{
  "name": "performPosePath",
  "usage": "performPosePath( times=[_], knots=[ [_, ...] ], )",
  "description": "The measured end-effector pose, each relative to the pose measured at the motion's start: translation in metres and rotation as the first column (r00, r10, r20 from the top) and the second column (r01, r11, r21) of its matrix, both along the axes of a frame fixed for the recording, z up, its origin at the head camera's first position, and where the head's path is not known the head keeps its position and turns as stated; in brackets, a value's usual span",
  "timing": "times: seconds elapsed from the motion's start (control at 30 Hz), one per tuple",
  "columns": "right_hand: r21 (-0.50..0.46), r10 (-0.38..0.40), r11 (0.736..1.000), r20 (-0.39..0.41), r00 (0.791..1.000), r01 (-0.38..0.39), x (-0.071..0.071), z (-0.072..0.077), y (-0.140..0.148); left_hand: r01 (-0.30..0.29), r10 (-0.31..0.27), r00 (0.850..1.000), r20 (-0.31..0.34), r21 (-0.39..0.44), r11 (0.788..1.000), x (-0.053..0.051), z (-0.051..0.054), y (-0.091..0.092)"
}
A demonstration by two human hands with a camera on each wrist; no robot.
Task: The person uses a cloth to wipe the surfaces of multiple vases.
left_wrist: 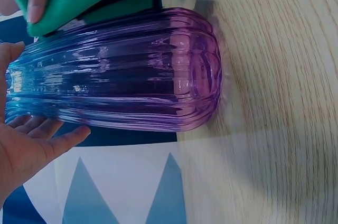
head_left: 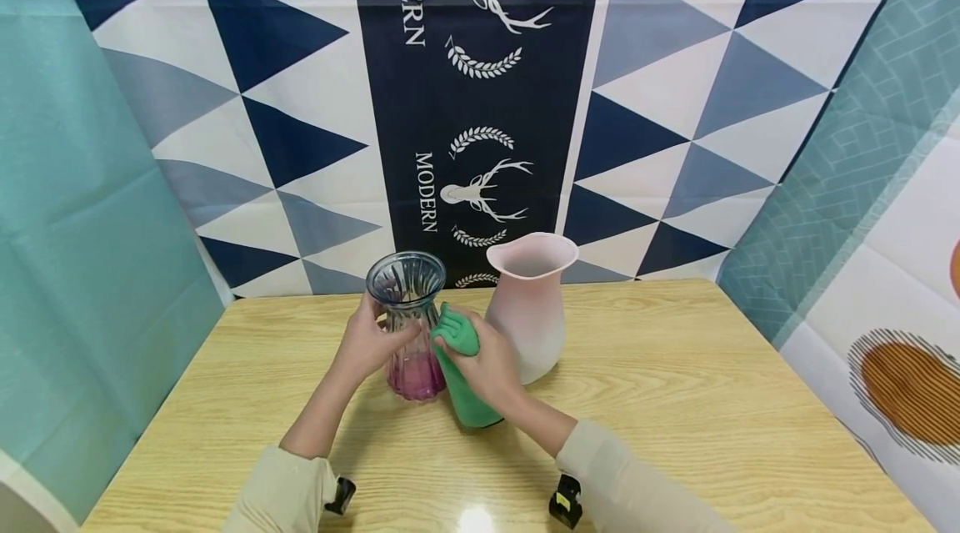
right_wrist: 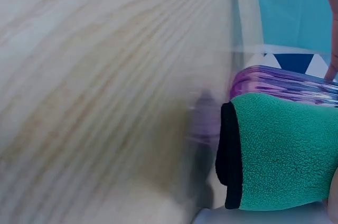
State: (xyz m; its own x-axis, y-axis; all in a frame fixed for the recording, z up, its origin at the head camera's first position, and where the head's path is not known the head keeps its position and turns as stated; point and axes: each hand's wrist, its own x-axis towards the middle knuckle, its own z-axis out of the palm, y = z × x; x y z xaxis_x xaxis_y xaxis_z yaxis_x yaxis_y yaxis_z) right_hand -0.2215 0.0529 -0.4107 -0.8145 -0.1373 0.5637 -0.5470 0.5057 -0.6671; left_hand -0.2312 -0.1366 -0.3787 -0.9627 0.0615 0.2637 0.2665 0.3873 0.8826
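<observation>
A ribbed glass vase [head_left: 415,374], blue at the flared top and purple at the base, stands upright on the table. My left hand [head_left: 372,343] grips it below the rim, thumb in front and fingers round the far side, as the left wrist view also shows. Bunched in my right hand [head_left: 491,362] is a green cloth [head_left: 467,401] with dark edging, hanging down against the vase's right side. In the right wrist view the folded cloth [right_wrist: 288,152] covers part of the purple glass [right_wrist: 269,84]. My right palm is hidden there.
Just behind my right hand stands a pink-and-white vase [head_left: 528,320] with a wavy rim. The wooden table [head_left: 660,399] ends at a patterned backdrop [head_left: 300,141], with a teal sheet [head_left: 97,266] at the left and another patterned sheet [head_left: 862,266] at the right.
</observation>
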Motion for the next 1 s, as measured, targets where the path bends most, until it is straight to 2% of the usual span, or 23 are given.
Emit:
performPosePath(
  times=[0.1, 0.23, 0.53, 0.73, 1.0],
  knots=[
    [-0.043, 0.003, 0.999, -0.033, 0.999, -0.004, -0.002, 0.005, -0.001, 0.002, -0.002, 1.000, -0.010, 0.004, 1.000, -0.001, 0.000, 0.000],
    [-0.084, 0.000, 0.996, -0.033, 0.999, -0.003, -0.003, 0.009, -0.002, 0.004, -0.004, 1.000, -0.011, 0.001, 1.000, 0.000, 0.001, 0.000],
    [-0.111, -0.012, 0.994, -0.057, 0.998, 0.006, -0.004, 0.016, -0.006, -0.004, 0.004, 1.000, 0.014, -0.022, 1.000, 0.000, 0.002, 0.001],
    [-0.079, -0.020, 0.997, -0.056, 0.998, 0.016, -0.005, 0.017, -0.009, -0.012, 0.013, 0.999, 0.030, -0.027, 1.000, 0.001, 0.003, 0.000],
    [-0.017, -0.022, 1.000, 0.010, 1.000, 0.022, -0.004, 0.013, -0.010, -0.008, 0.009, 0.999, 0.037, -0.042, 0.999, 0.001, 0.003, -0.001]
  ],
)
